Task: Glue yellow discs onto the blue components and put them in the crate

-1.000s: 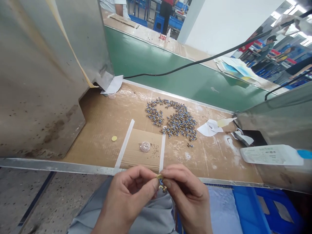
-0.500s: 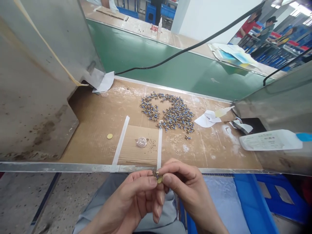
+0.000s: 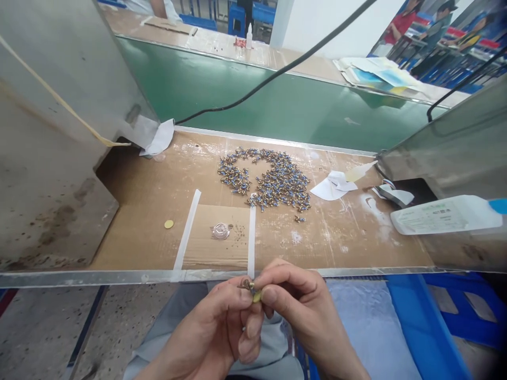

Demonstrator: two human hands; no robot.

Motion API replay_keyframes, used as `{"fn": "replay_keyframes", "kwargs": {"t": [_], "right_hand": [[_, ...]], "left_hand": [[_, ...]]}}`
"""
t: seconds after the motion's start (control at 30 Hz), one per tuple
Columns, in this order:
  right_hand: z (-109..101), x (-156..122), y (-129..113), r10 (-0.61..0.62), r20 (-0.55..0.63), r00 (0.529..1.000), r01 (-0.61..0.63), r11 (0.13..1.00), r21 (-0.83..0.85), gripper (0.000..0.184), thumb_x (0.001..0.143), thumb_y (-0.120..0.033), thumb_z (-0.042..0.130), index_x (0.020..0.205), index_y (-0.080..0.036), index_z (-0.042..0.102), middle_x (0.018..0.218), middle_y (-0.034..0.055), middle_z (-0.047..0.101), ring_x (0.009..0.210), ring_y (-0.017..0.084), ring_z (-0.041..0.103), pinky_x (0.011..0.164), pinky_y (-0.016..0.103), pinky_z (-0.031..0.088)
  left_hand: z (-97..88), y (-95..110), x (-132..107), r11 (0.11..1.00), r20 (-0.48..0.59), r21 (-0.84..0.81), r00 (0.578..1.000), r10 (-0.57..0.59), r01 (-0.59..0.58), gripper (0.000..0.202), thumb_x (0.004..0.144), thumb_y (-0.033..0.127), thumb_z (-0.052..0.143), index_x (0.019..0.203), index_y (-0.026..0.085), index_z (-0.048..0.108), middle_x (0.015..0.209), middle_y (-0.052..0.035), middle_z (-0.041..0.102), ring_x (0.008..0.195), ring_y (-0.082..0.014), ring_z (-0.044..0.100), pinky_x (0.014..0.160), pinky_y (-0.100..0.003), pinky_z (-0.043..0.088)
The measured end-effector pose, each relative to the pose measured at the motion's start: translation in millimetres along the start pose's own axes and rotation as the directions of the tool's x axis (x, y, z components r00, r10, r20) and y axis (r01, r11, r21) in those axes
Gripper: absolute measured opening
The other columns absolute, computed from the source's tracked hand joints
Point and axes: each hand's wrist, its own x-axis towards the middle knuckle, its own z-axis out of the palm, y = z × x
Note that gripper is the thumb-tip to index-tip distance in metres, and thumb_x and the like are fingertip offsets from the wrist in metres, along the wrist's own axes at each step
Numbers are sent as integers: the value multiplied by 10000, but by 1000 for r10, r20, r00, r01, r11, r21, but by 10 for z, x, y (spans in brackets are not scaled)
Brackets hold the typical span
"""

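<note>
Item: your left hand (image 3: 214,322), thumb and forefinger pinched together on a small metal piece (image 3: 249,285) with a trace of blue, held just off the near edge of the surface, above your lap.

Item: your right hand (image 3: 309,311), thumb and forefinger drawn in narrow on a small yellow piece (image 3: 257,297), which sits against the metal piece, between the fingertips of both your hands. Fine detail there is partly hidden by your fingers.

Item: the surface (image 3: 138,232), brown, stained, before you.

Item: a pile (image 3: 283,182) of small blue and brass-coloured pieces, spread in a curved heap toward the far side; one little cluster (image 3: 300,219) lies apart, nearer you.

Item: a cardboard piece (image 3: 206,257), bordered by a left tape strip (image 3: 187,229) and a right tape strip (image 3: 251,240), both white.

Item: a clear round object (image 3: 220,230), lying on the cardboard piece.

Item: a yellow disc (image 3: 168,224), flat, left of the tape.

Item: white paper (image 3: 328,190), right of the pile, a pale nozzle (image 3: 361,171) beside it.

Item: a white bottle (image 3: 447,214), blue-capped, lying on its side at your far right.
</note>
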Motion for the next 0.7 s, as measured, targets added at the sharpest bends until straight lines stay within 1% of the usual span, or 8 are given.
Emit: {"fn": "replay_keyframes", "kwargs": {"t": [0.13,0.23,0.4,0.47,0.53,0.6,0.63,0.7], "right_hand": [[-143,-97,15,-8,-57,998,7,1000,-22,115,1051,-410,902,1059,-303,942,872,6,808,734,93,735,711,172,619],[-266,-192,38,-21,-106,994,18,999,-28,116,1049,-432,905,1072,-323,939,855,-11,796,732,79,718,717,155,600],[-455,-349,91,-50,-165,985,56,998,31,121,1059,-432,891,1072,-320,935,888,-4,788,745,95,729,730,188,622],[-528,-404,94,-59,-189,980,67,997,36,114,1057,-428,893,1071,-323,935,901,1,791,757,112,742,725,209,631],[-604,-458,78,-76,-209,975,79,997,7,109,1053,-426,897,1066,-325,936,912,10,793,795,137,757,733,234,636],[-679,-513,52,-101,-223,970,89,994,-65,85,1056,-402,894,1064,-330,938,942,21,802,855,160,770,772,259,635],[-713,-541,42,-124,-230,965,102,989,-107,66,1059,-382,891,1065,-338,940,962,25,808,880,166,772,788,267,628],[-772,-595,34,-183,-240,953,142,974,-175,57,1059,-338,892,1065,-360,944,992,26,820,898,169,772,801,276,613]], "left_hand": [[81,-55,72,997,-4,32,998,-63,63,303,791,328,1032,733,125,815,614,-4,680,439,-81,556,453,-193,528],[150,-105,122,992,3,67,994,-107,106,294,826,350,1046,817,122,860,675,-24,732,462,-94,608,453,-193,560],[258,-217,222,979,36,154,989,-144,137,287,929,353,975,848,109,847,740,-47,757,511,-106,660,494,-197,604],[288,-261,274,965,22,219,988,-150,142,305,969,381,937,861,115,833,748,-49,754,525,-112,662,508,-204,603],[313,-301,320,936,11,336,993,-114,103,334,976,430,927,864,134,820,737,-48,749,529,-126,652,514,-223,595],[342,-336,351,859,-5,511,1000,-14,15,373,972,490,928,850,155,819,736,-56,760,561,-150,666,556,-248,599],[360,-352,358,785,-5,619,998,59,-43,380,978,504,922,834,167,823,731,-59,764,587,-164,679,588,-256,598],[403,-385,360,549,53,819,975,217,-166,370,1018,482,881,793,193,833,722,-60,763,646,-185,702,652,-261,582]]}}
